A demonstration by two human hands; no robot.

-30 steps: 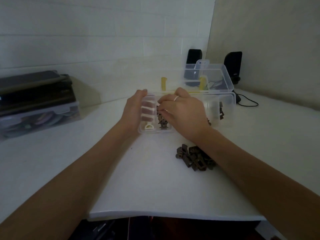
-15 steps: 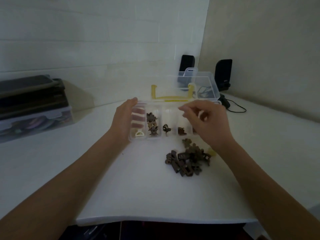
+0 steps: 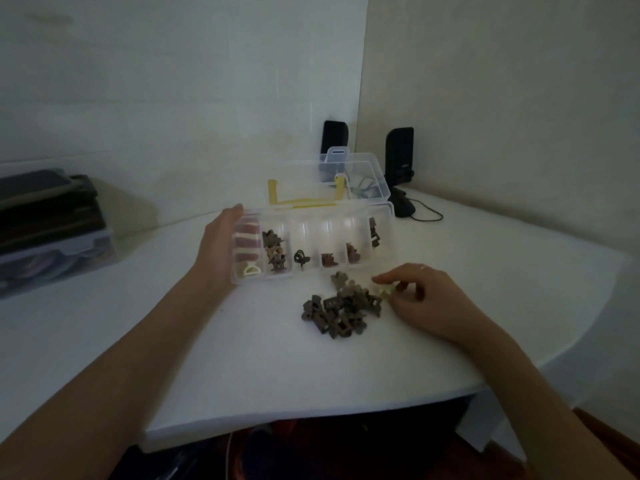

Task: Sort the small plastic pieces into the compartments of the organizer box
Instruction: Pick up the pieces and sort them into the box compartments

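pinching cream piece, right hand beside pile

left hand grips organizer box | right hand seemingly pinching pale piece

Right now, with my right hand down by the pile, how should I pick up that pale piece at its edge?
Pinch the pale piece across its two outer sides, coming from above and from the right, where your right hand already is. It lies at the pile's right edge, so the dark pieces crowd its left. A fingertip grip looks best, as it is small. Its exact shape is too blurred to tell.
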